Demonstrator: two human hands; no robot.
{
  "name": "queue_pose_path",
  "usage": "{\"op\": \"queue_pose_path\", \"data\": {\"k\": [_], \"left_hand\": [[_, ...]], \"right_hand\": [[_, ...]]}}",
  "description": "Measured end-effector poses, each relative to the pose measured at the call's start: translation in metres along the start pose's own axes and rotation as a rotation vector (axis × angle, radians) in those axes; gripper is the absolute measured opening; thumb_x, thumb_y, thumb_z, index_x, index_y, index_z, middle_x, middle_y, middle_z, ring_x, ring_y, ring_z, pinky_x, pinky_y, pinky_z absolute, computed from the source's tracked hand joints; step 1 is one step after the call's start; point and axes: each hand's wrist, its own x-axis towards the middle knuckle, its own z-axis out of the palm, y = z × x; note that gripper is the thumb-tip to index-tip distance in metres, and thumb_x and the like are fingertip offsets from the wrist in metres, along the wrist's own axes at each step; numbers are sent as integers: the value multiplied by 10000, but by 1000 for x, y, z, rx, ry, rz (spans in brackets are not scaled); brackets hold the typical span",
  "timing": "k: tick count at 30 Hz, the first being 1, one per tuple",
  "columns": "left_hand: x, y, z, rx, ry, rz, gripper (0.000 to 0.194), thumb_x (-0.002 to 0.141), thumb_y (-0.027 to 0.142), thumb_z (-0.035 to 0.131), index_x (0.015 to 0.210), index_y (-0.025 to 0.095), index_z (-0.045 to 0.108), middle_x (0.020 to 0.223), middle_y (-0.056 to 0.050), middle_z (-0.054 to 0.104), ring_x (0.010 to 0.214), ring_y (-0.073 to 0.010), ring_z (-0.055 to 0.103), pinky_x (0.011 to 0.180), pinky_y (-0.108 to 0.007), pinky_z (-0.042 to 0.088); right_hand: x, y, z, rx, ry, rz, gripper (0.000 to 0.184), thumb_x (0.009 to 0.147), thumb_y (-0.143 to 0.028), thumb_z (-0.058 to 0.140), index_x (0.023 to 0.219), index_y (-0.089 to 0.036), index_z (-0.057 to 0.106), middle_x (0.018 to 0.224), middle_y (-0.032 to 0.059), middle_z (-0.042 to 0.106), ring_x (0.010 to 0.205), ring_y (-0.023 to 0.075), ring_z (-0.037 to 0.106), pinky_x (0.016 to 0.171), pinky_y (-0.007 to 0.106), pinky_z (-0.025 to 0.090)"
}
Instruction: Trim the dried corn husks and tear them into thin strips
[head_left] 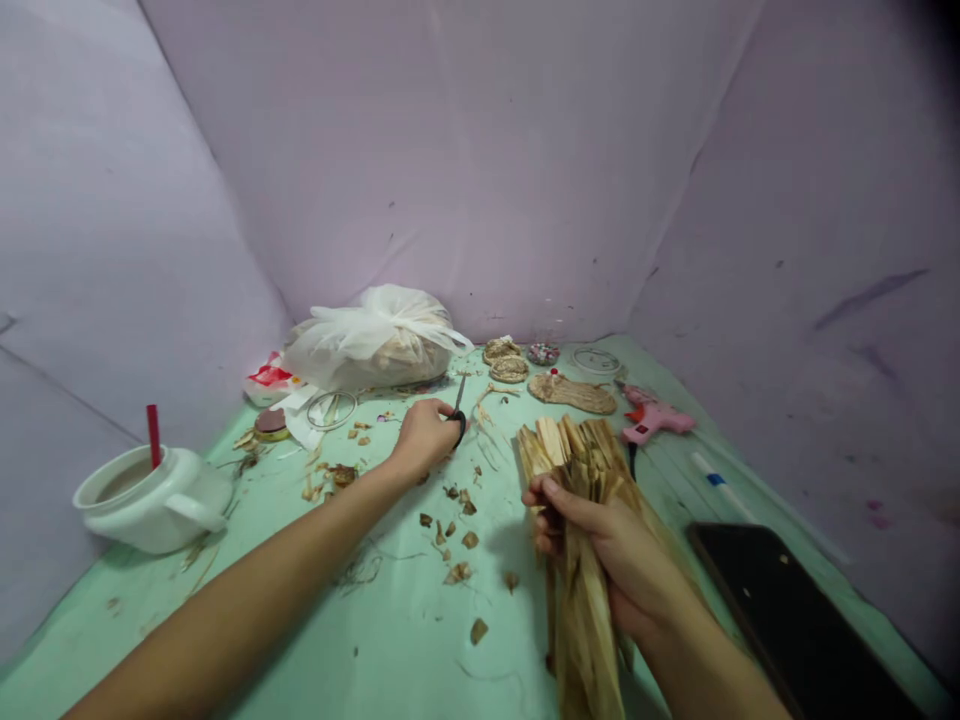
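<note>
My left hand (427, 438) reaches to the middle of the table, its fingers closed at the black handle of a pair of scissors (460, 400). The blades point away from me, toward the back wall. In my right hand (585, 515) is a thick bundle of dried corn husks (589, 450), gripped around its middle. The cut-looking ends of the husks fan out above my fingers, and long strips hang down toward the front edge. Small brown husk scraps (470, 540) lie scattered between my two hands.
A white pot (161, 510) with a red stick stands left. Behind are a plastic bag (382, 340), coiled wire (330, 410), woven round pieces (508, 370), a woven sole (572, 393) and beads (543, 353). A pink glue gun (658, 418), a marker (720, 484) and a phone (795, 620) lie right.
</note>
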Motion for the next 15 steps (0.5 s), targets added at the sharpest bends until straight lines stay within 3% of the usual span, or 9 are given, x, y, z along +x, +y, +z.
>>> {"op": "queue_pose_path", "data": {"k": [4,6,9,11,13,14,15], "left_hand": [[-45,21,-5,-10,19,104,251,720,176,508,930,212,641,779,-31,672,742,-170,618,671,-251,459],[-71,36,-10,96,-24,346,288,737,146,466,969,205,627,835,-55,656,797,-191,606,724,-290,467],[-100,50,-15,246,-129,565,417,745,122,436,1150,146,529,879,-107,628,758,-217,604,672,-340,494],[-115,46,-14,178,-75,663,423,775,113,407,1191,144,480,953,-117,623,819,-209,608,719,-334,498],[-134,29,-6,43,93,750,396,833,114,348,1215,164,437,1026,-103,629,939,-184,592,836,-309,465],[-146,17,1,10,94,833,400,859,137,334,1253,169,392,1052,-90,635,1006,-175,570,898,-297,432],[-157,3,9,-16,53,1040,384,881,206,332,1260,171,384,1023,-70,657,1013,-165,568,905,-261,425]], "right_hand": [[1,6,6,-29,95,-103,393,543,-318,786,857,-131,643,845,53,653,560,98,550,393,172,443],[1,9,9,-18,80,-157,361,561,-334,776,828,-133,638,717,16,633,486,74,513,358,149,393],[2,9,8,20,64,-222,301,586,-348,759,738,-127,624,478,-56,500,364,33,406,334,129,331],[3,4,4,85,110,-257,303,571,-341,763,740,-131,626,440,-73,456,346,29,382,335,130,330],[2,-5,-1,174,180,-298,297,554,-323,767,735,-135,625,426,-79,434,339,25,366,325,121,317],[1,-11,-3,218,200,-319,278,555,-306,764,723,-136,621,420,-81,425,332,20,352,315,111,302],[0,-16,-5,259,210,-335,252,561,-285,758,707,-137,616,413,-83,414,324,13,337,304,99,284]]}}
